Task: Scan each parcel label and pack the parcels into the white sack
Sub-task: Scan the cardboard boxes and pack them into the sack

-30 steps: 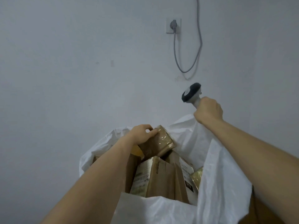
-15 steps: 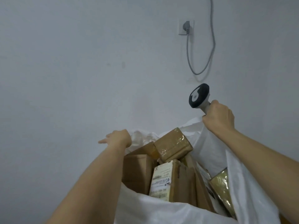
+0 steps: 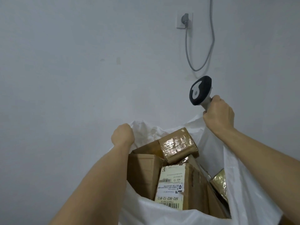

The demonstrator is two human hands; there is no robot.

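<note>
At the far rim of the crinkled white woven sack [image 3: 253, 192]: left hand [image 3: 123, 135] clenched on the fabric edge, right hand [image 3: 218, 116] grasping a grey-handled, black-headed barcode scanner [image 3: 200, 90] plus rim. Inside, brown taped cardboard parcels [image 3: 177, 143], one white label [image 3: 170, 187] facing up.

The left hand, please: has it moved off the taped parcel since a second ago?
Yes: the left hand left the taped parcel, going left to grip the sack's rim.

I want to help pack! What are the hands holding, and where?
The right hand grips the scanner by its handle, and seems to hold the sack's rim too. The left hand grips the sack's far rim.
</note>
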